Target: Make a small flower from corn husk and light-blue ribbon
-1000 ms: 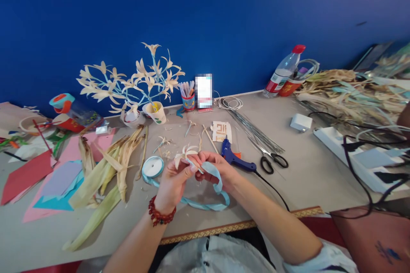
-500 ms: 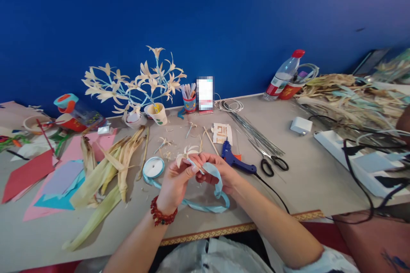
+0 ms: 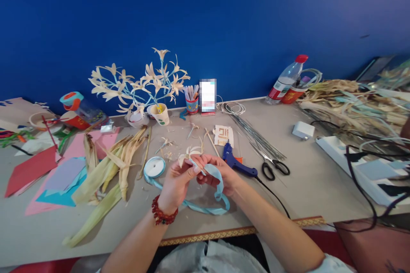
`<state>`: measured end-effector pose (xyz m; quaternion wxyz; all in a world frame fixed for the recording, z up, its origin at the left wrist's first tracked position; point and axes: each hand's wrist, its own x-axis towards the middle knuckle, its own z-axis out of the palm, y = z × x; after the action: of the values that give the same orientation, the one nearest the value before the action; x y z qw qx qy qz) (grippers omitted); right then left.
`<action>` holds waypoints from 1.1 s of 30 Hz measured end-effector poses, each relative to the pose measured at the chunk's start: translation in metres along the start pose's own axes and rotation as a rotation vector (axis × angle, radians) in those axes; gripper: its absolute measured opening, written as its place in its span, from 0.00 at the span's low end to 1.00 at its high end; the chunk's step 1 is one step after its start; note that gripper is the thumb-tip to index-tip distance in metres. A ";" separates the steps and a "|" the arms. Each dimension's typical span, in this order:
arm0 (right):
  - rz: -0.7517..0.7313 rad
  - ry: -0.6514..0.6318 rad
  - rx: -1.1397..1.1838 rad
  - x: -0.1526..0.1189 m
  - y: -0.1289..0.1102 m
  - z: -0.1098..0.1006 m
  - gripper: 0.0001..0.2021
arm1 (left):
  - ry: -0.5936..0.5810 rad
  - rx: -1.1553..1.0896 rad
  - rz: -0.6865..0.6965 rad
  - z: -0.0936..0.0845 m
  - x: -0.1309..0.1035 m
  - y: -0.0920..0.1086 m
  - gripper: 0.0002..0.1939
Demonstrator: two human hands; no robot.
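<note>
The left hand [image 3: 179,177], with a red bead bracelet [image 3: 164,212] at its wrist, pinches a pale flower [image 3: 191,152] near its stem. The right hand [image 3: 223,173], fingertips close against the left's, holds a light blue ribbon [image 3: 208,210] that loops nearer over the desk [image 3: 250,213] toward a spool [image 3: 155,165] at left. Farther left lie dried husks [image 3: 110,166]; at the far side, more pale flowers [image 3: 110,91] rise from cups [image 3: 162,116]. Right of the hands lie a blue glue gun [image 3: 240,165], scissors [image 3: 273,161] and thin wires [image 3: 261,132].
</note>
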<state>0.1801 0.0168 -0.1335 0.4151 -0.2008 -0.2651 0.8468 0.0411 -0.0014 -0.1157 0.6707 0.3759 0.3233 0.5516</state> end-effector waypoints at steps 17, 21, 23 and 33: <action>0.000 0.025 0.002 -0.001 -0.002 0.004 0.15 | -0.021 -0.006 0.005 0.000 0.001 0.001 0.07; -0.001 0.023 -0.001 -0.001 -0.002 0.005 0.15 | -0.034 0.007 0.013 0.000 0.001 0.001 0.08; 0.001 0.017 0.000 -0.001 -0.001 0.004 0.15 | -0.034 0.011 -0.003 0.000 0.001 0.000 0.08; 0.002 0.023 -0.002 0.000 0.000 0.001 0.15 | -0.026 -0.012 -0.045 0.001 0.000 0.001 0.08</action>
<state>0.1800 0.0162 -0.1330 0.4169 -0.2110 -0.2608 0.8448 0.0414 -0.0014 -0.1145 0.6893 0.3717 0.3193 0.5335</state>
